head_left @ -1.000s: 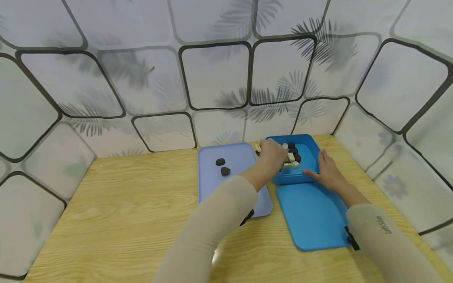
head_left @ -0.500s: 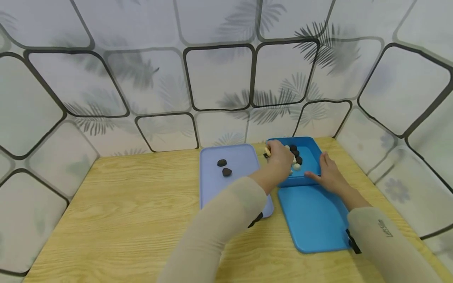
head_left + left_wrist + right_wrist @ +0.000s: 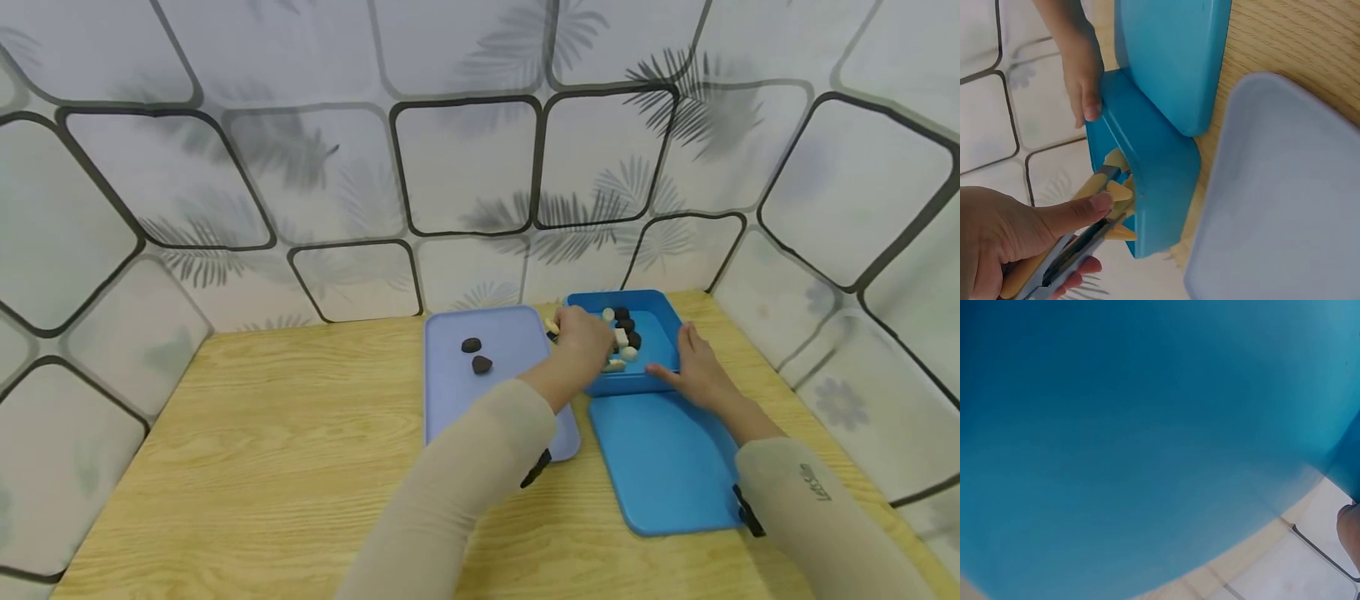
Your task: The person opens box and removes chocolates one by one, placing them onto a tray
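My left hand (image 3: 587, 343) holds a pair of tongs (image 3: 1027, 275) with yellow handles and yellow tips, the thumb pressed along one arm. Their tips reach in over the rim of a blue box (image 3: 628, 383). A pale piece shows right at the tips in the left wrist view; I cannot tell whether it is gripped. Inside the box lie several dark stones (image 3: 634, 340) and several white stones (image 3: 629, 353). My right hand (image 3: 697, 367) rests against the box's right front corner, thumb over the rim and fingers straight along the side.
Left of the box lies a lavender tray (image 3: 450, 400) bearing two dark stones (image 3: 482, 364). A blue lid (image 3: 667, 467) lies on the wooden table (image 3: 300, 450) in front of the box. Patterned cloth walls (image 3: 465, 167) close off the back and sides.
My left hand with the tongs shifted right over the box, then drew slightly back left, uncovering more of the stones. The right hand has stayed on the box; the two tray stones have not moved.
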Tool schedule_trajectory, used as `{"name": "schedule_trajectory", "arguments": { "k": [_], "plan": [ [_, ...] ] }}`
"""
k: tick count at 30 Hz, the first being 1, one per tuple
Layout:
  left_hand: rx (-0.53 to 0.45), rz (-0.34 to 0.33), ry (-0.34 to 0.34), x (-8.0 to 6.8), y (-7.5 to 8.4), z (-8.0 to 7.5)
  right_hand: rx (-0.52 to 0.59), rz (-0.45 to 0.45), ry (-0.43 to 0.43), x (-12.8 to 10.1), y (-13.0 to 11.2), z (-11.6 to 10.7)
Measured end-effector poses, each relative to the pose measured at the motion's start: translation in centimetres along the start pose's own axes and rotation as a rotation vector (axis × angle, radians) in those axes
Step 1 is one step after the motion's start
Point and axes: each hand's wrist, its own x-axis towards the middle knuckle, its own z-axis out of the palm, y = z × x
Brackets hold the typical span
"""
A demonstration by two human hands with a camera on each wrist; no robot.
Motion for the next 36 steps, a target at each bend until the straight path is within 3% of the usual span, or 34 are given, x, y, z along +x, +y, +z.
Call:
{"name": "schedule_trajectory", "arguments": {
  "k": [7, 10, 14, 25, 36],
  "plan": [
    [-0.112, 0.017, 0.15, 0.6, -1.0, 2.2, -0.006, 0.016, -0.016, -0.1, -0.4, -0.2],
    [-0.179, 0.025, 0.169, 1.0, -1.1, 3.1, -0.013, 0.022, -0.019, -0.1, -0.5, -0.2],
    [-0.238, 0.037, 0.151, 1.3, -1.3, 3.5, -0.009, 0.016, -0.019, -0.1, -0.6, -0.3],
    [-0.183, 0.016, 0.15, 0.9, -2.4, 2.4, -0.003, 0.002, -0.008, 0.0, -0.6, -0.5],
    [-0.203, 0.044, 0.156, 0.9, -1.4, 3.3, -0.002, 0.006, -0.02, 0.1, 0.1, -0.1]
  ]
}}
